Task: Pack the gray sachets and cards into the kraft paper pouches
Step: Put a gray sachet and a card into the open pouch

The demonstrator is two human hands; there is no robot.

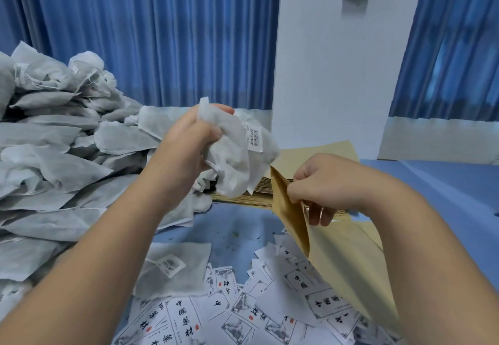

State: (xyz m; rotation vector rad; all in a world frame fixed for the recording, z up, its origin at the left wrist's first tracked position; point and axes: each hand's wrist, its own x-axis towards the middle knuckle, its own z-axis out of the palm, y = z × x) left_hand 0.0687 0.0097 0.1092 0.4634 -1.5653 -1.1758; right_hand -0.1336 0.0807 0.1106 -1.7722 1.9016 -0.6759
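Left hand (186,142) fist clenched round gray sachet (237,153), lifted just above and left of kraft pouch (337,252) mouth. Right hand (321,182) pinching pouch's top edge, mouth gaping toward sachet. Big sachet pile (54,142) far left. Printed cards (243,312) scattered near, on blue table (232,225). Flat pouch stack (248,196) behind hands.

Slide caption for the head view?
Left hand grips a gray sachet beside the kraft pouch the right hand pinches open; cards lie scattered below.

Sachet pile (54,169) runs past the left edge; cards (183,315) past the bottom.
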